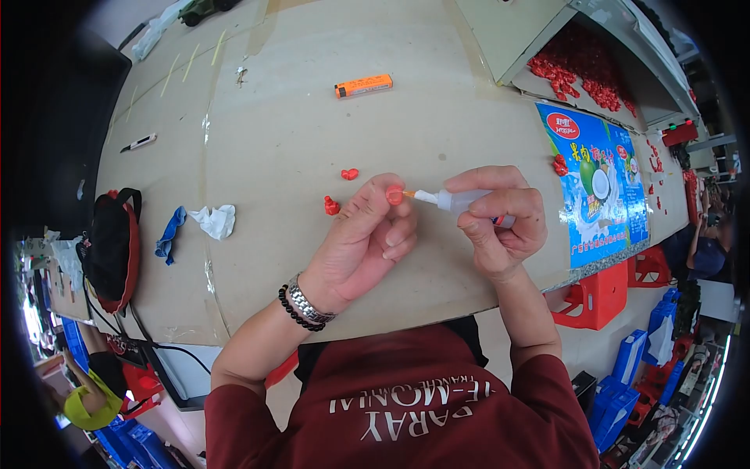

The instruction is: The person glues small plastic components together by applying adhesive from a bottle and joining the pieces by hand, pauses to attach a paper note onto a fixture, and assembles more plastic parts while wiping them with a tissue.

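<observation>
My left hand pinches a small red plastic piece between thumb and fingertips above the table. In my right hand is a small translucent glue bottle, held sideways with its white nozzle pointing left. The orange-tinted tip of the nozzle reaches the red piece; whether glue comes out is too small to see. Close to my left hand, a red figure-like piece and another small red piece lie on the table.
An orange box lies farther back. On the left are a utility knife, a blue cloth strip, white tissue and a black-red bag. To the right, a coconut-print sheet lies below a box of red pieces. Other people sit at both sides.
</observation>
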`<state>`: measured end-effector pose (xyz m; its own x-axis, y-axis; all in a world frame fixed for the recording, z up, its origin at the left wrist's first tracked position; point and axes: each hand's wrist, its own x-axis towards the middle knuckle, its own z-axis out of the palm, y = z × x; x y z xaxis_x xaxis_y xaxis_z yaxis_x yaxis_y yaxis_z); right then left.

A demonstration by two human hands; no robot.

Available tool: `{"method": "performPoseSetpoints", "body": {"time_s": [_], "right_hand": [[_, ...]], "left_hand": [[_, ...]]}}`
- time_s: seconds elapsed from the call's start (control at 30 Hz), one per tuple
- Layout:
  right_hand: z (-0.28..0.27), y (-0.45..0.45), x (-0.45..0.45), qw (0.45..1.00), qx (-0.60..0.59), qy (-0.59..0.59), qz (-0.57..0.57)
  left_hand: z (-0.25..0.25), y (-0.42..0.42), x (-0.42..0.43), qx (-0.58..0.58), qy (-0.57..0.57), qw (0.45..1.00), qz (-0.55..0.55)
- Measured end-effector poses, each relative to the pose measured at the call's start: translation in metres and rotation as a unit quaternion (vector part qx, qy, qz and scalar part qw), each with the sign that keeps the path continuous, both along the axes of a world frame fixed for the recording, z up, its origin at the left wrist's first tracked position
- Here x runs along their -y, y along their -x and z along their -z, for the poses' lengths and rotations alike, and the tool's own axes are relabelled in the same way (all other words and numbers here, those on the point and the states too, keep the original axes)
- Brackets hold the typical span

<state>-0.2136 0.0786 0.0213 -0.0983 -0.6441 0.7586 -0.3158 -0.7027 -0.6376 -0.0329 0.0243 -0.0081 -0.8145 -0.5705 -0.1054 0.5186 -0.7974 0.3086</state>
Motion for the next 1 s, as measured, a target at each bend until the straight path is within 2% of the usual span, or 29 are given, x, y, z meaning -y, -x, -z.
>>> {"method": "performPoseSetpoints", "body": {"time_s": [0.67, 1.0], "right_hand": [[-0.0023, 0.0017, -0.0020, 0.999, -0.026, 0.006, 0.028], [-0.0007, 0.0034, -0.0013, 1.000, 0.021, 0.018, 0.007]], "left_hand": [[-0.0015, 0.0003, 0.0016, 0.029, 0.021, 0.999, -0.029], [-0.0026, -0.0004, 0.0042, 0.017, 0.033, 0.999, -0.039]]}}
